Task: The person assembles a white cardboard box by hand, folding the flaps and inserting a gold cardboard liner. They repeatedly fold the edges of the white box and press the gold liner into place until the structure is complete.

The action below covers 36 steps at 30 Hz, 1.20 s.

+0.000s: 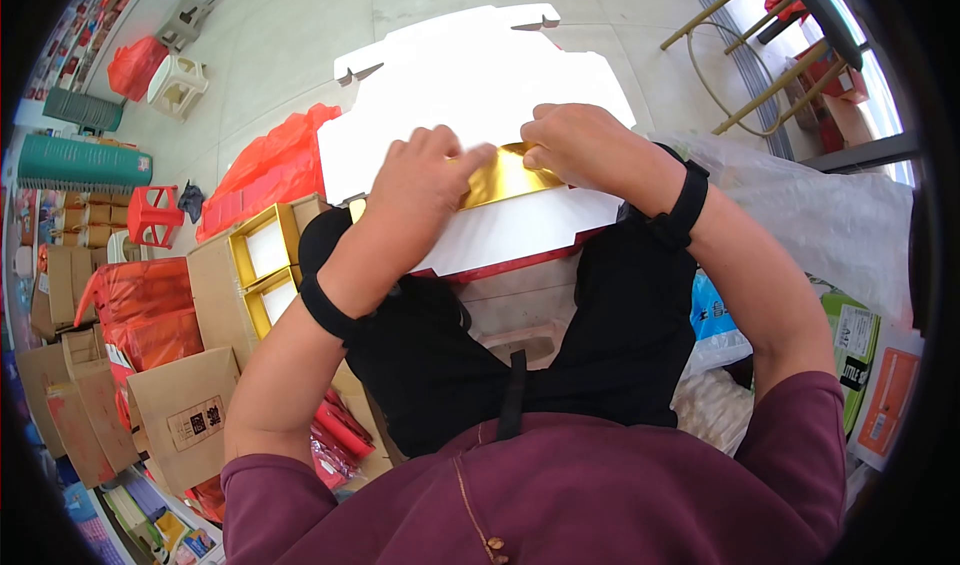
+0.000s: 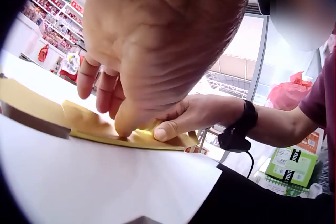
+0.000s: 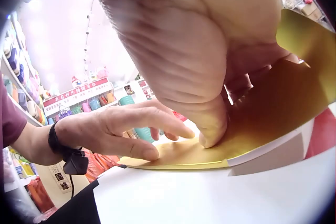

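A white die-cut cardboard sheet with notched flaps lies across the person's lap. Near its close edge is a shiny gold cardboard piece, bent up along a fold. The right hand pinches this gold piece at its right part, thumb on the near face and fingers curled on the far side. At the left part, the left hand touches the gold piece with its thumb; its fingers reach out fairly straight over it. The left fingertips look slightly blurred in the head view.
Gold-rimmed boxes with white insides stand by the left knee. Red plastic bags and brown cartons are further left. Clear plastic wrap and a green box lie to the right. A red stool stands back left.
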Each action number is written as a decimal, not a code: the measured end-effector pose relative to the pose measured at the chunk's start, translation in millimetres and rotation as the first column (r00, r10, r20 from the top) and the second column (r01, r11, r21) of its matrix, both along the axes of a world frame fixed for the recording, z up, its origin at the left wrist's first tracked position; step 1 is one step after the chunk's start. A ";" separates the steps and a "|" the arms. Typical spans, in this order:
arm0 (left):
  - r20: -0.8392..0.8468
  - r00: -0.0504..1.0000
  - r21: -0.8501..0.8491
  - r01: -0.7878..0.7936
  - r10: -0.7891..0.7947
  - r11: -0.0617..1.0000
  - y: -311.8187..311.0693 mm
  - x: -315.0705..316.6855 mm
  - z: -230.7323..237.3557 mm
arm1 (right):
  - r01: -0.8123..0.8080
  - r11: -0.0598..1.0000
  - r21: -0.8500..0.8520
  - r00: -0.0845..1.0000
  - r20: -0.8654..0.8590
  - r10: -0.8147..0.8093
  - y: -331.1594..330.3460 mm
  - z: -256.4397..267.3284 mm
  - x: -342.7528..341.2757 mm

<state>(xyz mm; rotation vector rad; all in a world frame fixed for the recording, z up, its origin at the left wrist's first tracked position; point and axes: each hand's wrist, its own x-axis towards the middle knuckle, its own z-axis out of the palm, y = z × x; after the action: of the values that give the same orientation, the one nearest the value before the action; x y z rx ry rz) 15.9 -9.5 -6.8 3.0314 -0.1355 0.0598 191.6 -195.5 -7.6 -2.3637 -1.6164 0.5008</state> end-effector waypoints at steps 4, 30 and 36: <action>0.046 0.993 -0.093 0.112 -0.108 0.989 -4.4 -4.3 -4.9 | 0.008 1.000 -0.021 1.000 -0.001 -0.008 2.4 1.9 -0.1; 0.224 0.967 0.058 0.109 -0.120 0.992 -14.3 -27.1 -14.3 | -0.222 0.897 0.381 0.935 0.344 0.086 -31.8 -13.1 -36.4; 0.159 0.987 -0.165 0.016 0.011 0.986 1.7 -19.3 -6.9 | -0.102 0.921 0.376 0.975 0.222 0.017 -20.8 -7.4 -23.4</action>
<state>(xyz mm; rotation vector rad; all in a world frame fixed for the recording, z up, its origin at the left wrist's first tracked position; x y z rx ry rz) -3.4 -7.9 -13.8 2.8575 -0.1401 0.2982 168.2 -216.3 -15.1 -2.1297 -1.6948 -0.0712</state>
